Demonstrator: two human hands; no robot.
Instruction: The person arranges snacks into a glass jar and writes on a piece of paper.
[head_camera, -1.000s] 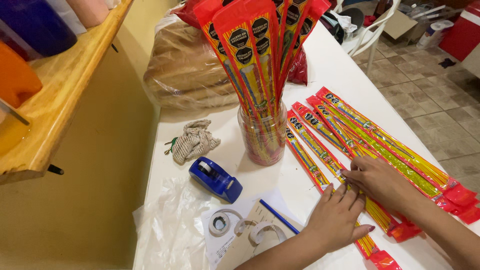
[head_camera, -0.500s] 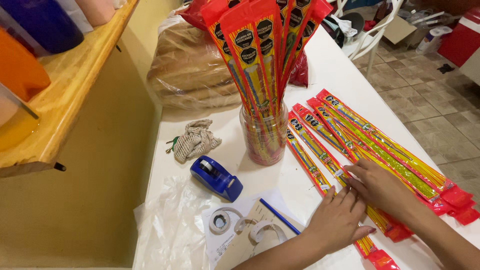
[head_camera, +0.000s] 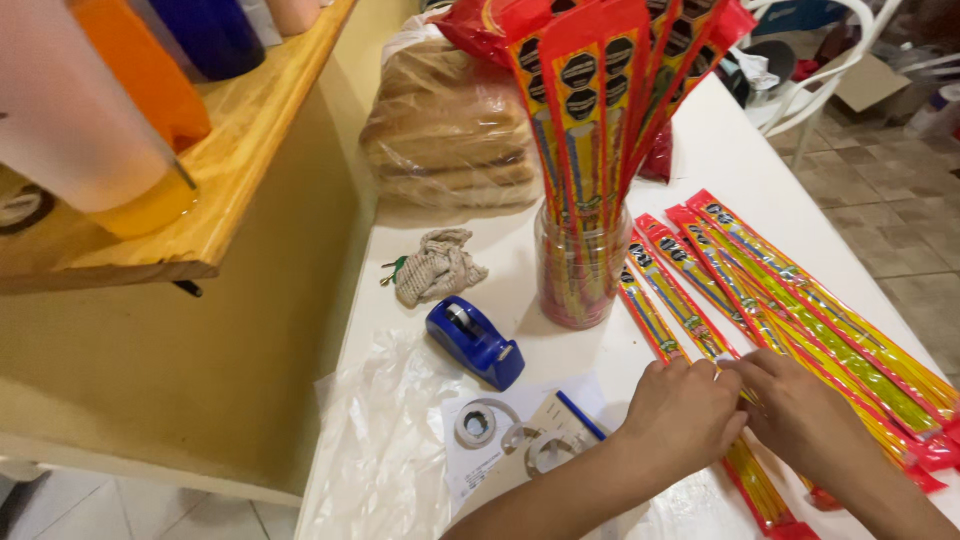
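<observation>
Left hand (head_camera: 685, 415): palm down, fingers curled together onto a long candy packet (head_camera: 700, 345) lying flat on the white table (head_camera: 720, 160). Right hand (head_camera: 800, 415): just beside the left, fingertips touching it, also pressed down on the packets — whether either hand actually pinches a packet or only rests on it cannot be told, since the fingertips are hidden.

The packet runs diagonally under both hands, upper end toward the jar, lower red end (head_camera: 780, 520) emerging near the table's edge below the wrists. To the right, a row of the same packets (head_camera: 830, 320) (red, yellow and green stripes) lies side by side, fanned out and touching.

Beyond the hands, a clear jar (head_camera: 578, 280) holds more packets upright. Left of the jar: a blue tape dispenser (head_camera: 475, 342), then a knotted cloth (head_camera: 435, 265). Near the left forearm — tape rolls (head_camera: 478, 424) on paper, beside a clear plastic sheet (head_camera: 385, 440). Bagged bread (head_camera: 450, 130) sits at the far end
</observation>
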